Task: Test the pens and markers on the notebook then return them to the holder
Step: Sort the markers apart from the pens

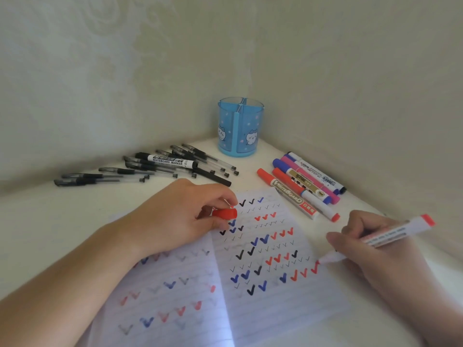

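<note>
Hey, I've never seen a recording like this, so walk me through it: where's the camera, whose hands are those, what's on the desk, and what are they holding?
There is one picture and no machine. The camera sits on a person's head and looks down at their own two bare hands.

The right hand has its grip on an uncapped red marker, whose tip is at a red tick on the open lined notebook. The pages carry many red, blue and black ticks. The left hand rests on the notebook and pinches the red cap.

On the white desk, in a corner of the wall, stands a blue holder with nothing showing inside. Left of it lie black pens and a black whiteboard marker; right of it lie coloured markers.
</note>
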Tool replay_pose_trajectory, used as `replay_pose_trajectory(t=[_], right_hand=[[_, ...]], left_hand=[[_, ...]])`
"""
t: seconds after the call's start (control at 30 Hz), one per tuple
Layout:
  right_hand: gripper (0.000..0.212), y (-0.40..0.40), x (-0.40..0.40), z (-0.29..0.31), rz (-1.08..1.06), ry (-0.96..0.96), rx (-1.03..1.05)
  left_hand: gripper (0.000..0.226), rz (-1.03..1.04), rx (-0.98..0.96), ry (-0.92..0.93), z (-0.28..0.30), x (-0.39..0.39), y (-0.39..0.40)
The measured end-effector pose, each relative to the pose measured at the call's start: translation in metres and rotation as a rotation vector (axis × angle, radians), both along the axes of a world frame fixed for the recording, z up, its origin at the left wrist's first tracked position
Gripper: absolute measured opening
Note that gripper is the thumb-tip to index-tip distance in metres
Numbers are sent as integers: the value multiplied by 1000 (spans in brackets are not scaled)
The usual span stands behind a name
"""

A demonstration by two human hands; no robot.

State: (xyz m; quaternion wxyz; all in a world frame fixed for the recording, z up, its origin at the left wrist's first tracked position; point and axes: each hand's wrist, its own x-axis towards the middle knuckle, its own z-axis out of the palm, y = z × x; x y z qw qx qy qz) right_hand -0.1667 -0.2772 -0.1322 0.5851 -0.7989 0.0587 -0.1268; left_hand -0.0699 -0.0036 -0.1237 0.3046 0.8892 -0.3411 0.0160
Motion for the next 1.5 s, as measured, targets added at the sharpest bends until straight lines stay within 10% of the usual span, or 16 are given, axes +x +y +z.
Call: replay_pose_trajectory(t=[0.3,0.67,0.97,1.5], right_hand=[[56,12,-7,16,477,-148,339],[6,29,-1,13,360,-264,159],[35,31,5,24,422,-222,7],[24,39,11,9,386,-274,-352]], left_hand=[[31,-67,-198,-22,2,-4,-1],[20,-147,-307,-67,3,-8,-2],[22,-197,-387,-25,0,-11,-6],[13,-152,-386,-38,6,-11,-4]])
